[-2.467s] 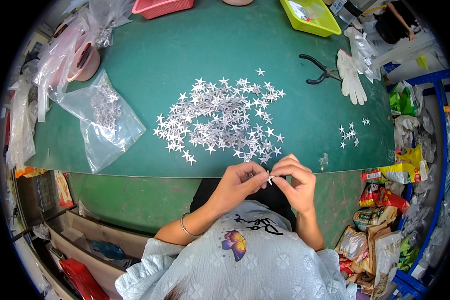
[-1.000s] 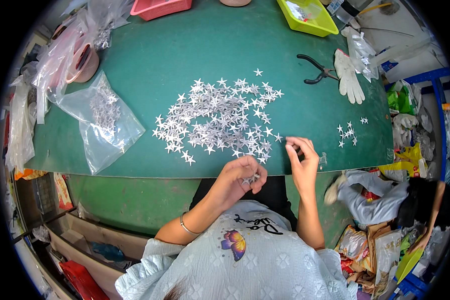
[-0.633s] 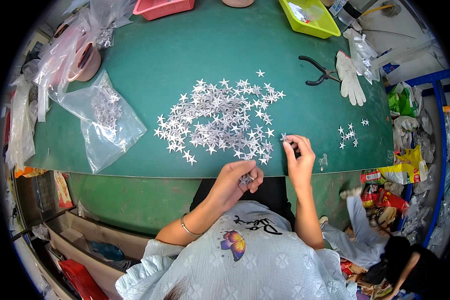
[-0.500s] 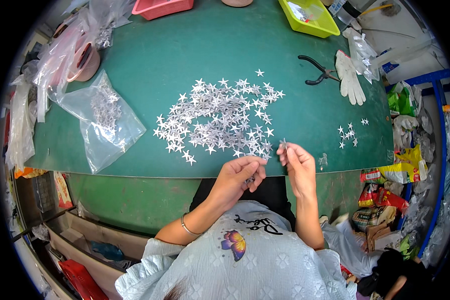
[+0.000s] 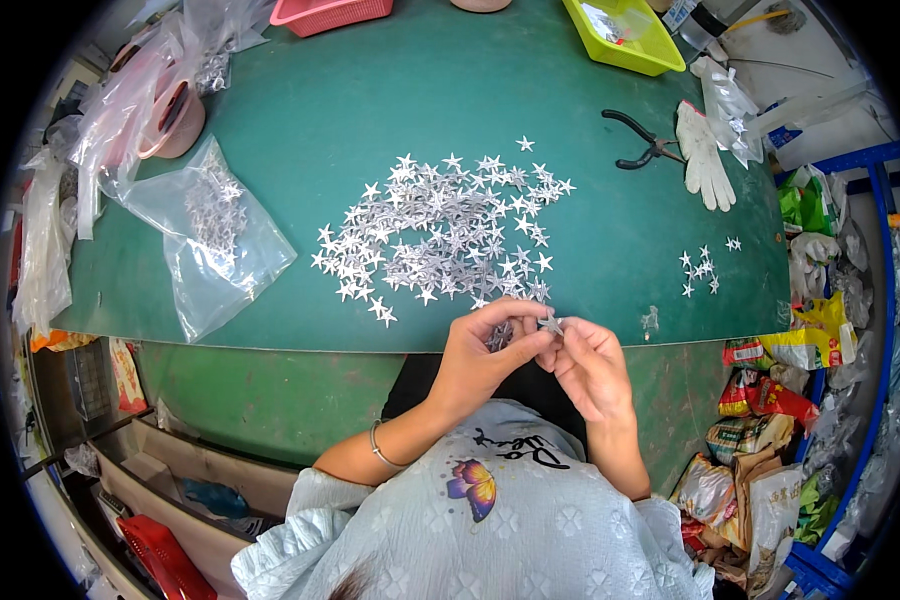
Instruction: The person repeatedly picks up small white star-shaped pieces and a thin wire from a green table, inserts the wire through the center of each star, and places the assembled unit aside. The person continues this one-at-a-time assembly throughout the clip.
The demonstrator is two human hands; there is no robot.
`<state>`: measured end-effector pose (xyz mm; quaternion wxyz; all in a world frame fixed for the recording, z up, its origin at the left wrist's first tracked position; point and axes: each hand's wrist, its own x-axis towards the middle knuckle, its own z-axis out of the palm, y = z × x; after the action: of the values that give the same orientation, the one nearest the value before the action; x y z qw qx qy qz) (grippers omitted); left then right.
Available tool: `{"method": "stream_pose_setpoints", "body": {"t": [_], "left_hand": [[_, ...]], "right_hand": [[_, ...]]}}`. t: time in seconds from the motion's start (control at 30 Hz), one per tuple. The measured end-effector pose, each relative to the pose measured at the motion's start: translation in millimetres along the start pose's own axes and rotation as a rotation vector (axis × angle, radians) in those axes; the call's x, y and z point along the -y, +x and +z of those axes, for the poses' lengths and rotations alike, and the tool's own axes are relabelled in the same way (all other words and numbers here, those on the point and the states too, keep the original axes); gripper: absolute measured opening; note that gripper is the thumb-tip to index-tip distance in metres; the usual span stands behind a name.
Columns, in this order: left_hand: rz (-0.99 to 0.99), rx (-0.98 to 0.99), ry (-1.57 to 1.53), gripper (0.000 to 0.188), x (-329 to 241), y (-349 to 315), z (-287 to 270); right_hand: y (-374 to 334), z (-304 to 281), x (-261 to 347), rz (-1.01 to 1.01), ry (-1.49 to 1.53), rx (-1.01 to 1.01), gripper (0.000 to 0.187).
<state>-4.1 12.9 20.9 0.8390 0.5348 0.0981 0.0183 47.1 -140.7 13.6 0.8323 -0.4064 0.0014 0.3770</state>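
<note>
Near the table's front edge my two hands meet at the fingertips. My right hand (image 5: pixel 594 372) pinches one small silver starfish-shaped piece (image 5: pixel 551 324), and the thumb and finger of my left hand (image 5: pixel 478 358) come up to it from the other side. More grey starfish pieces (image 5: pixel 500 336) sit in the curled fingers of my left hand. Just beyond the hands, a large pile of the same silver starfish pieces (image 5: pixel 440 230) spreads over the green table (image 5: pixel 370 90). A small separate group of starfish pieces (image 5: pixel 700 268) lies to the right.
At left lies a clear plastic bag (image 5: pixel 215 250) with starfish pieces in it, by a pink basket (image 5: pixel 175 125). Black-handled pliers (image 5: pixel 650 150) and a white glove (image 5: pixel 705 160) are at right. A yellow-green tray (image 5: pixel 630 50) and a pink tray (image 5: pixel 330 14) stand at the back.
My right hand has moved left with a starfish piece and now meets my left hand. My left hand has turned, showing the pieces in its fingers.
</note>
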Motion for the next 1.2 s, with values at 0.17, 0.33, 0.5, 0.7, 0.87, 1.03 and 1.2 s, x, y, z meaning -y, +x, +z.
{"method": "stream_pose_setpoints", "body": {"t": [0.17,0.33,0.5,0.7,0.87,1.03,1.2], "left_hand": [[-0.029,-0.02,-0.05,0.017,2,0,1],[0.013,0.019,0.02,0.015,-1,-1,1],[-0.169,0.004,-0.19,0.011,7,-2,-8],[-0.256,-0.017,-0.675,0.006,7,-1,-13],[-0.31,-0.067,-0.587,0.01,10,-2,-17],[-0.3,-0.07,-0.506,0.016,17,-3,-17],[-0.205,-0.076,-0.242,0.023,16,-4,-13]], "right_hand": [[-4,6,2,-0.005,-0.055,-0.024,0.019],[-5,16,-2,-0.302,-0.511,-0.226,0.012],[-2,23,3,-0.509,-0.96,-0.169,0.012],[24,-6,5,-0.645,-1.277,-0.351,0.017],[39,-14,2,-0.618,-1.683,-0.274,0.023],[39,-31,1,-0.625,-1.553,-0.338,0.016],[25,-18,2,-0.235,-0.603,-0.374,0.002]]}}
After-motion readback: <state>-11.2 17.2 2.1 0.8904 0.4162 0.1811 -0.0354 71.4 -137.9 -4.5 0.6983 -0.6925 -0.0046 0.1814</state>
